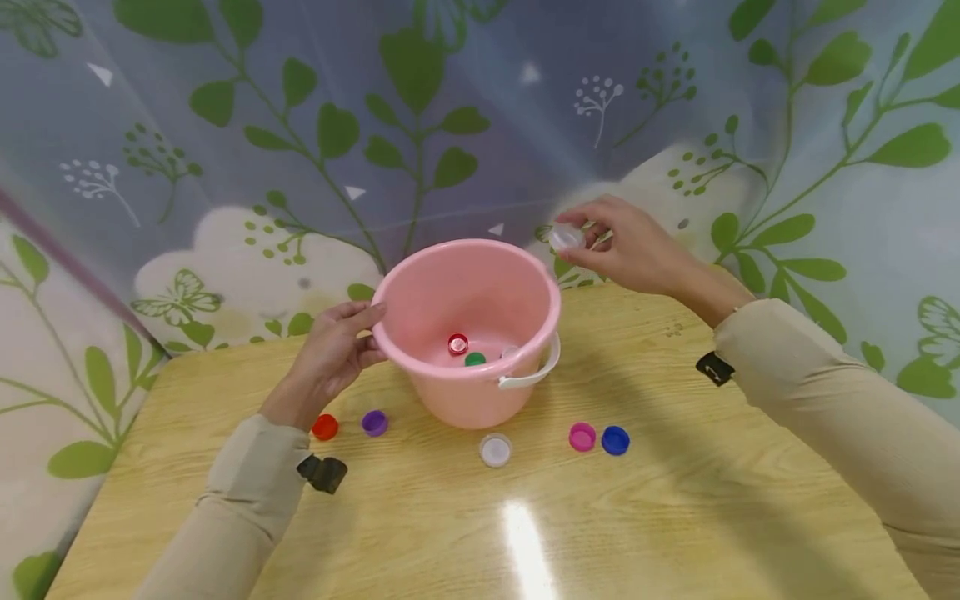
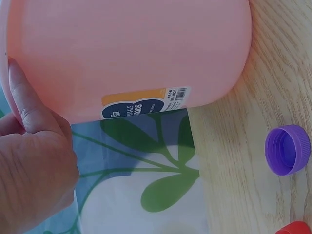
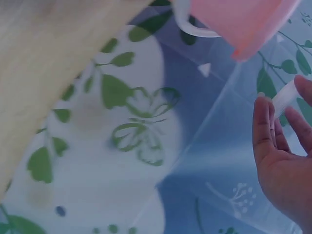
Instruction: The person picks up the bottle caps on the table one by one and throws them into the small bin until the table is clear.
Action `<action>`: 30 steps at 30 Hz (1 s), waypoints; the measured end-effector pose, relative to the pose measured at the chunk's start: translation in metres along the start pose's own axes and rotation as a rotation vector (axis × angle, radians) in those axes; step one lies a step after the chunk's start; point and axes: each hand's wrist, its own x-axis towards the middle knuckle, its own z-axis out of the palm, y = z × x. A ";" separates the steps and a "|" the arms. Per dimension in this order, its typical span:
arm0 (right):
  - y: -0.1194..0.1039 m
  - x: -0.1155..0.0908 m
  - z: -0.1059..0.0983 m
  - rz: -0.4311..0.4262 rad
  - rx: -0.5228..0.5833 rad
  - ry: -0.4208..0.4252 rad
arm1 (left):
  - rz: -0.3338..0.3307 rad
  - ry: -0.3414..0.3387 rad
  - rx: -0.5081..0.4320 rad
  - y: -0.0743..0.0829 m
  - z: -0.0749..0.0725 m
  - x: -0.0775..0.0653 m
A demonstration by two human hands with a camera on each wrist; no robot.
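**Right hand (image 1: 633,246) pinches a translucent cap (image 1: 567,237) while the left hand (image 1: 330,354) grips a pink bucket (image 1: 480,396)**

The right hand is raised beyond the bucket's right-hand rim in the head view. Its thumb and fingers are nearly closed, parted only by the translucent cap pinched at their tips. In the right wrist view, this cap and the bucket are apart.

The left hand grips the bucket at the left side of its rim. Its fingers are bent around the edge, with the bucket's wall between them; the left wrist view shows one finger lying along the outer wall. A printed label (image 2: 146,100) is stuck to that wall.

The bucket stands upright on a wood-grained desk (image 1: 675,517), its white handle (image 1: 536,375) hanging down at the right. Inside lie a dark red cap (image 1: 458,343), a green cap (image 1: 475,359) and a pale cap (image 1: 509,352), the last partly hidden by the rim.

Five more caps lie on the desk around the bucket. An orange-red cap (image 1: 325,427) and a purple cap (image 1: 375,423) are to the left, a white cap (image 1: 496,450) is in front, and a magenta cap (image 1: 582,437) sits just beside a blue cap (image 1: 615,440) to the right. Behind the desk hangs a leaf-patterned backdrop (image 1: 480,108).
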 end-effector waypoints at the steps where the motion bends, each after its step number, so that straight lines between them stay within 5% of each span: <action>1: -0.003 0.005 0.001 0.000 0.005 -0.005 | 0.000 -0.001 0.001 0.000 0.000 0.000; 14: -0.022 0.041 0.049 -0.071 0.085 -0.057 | 0.001 0.000 0.010 0.000 -0.003 -0.001; 30: -0.015 0.042 0.076 -0.052 -0.048 -0.089 | -0.009 -0.003 0.017 0.002 0.000 -0.002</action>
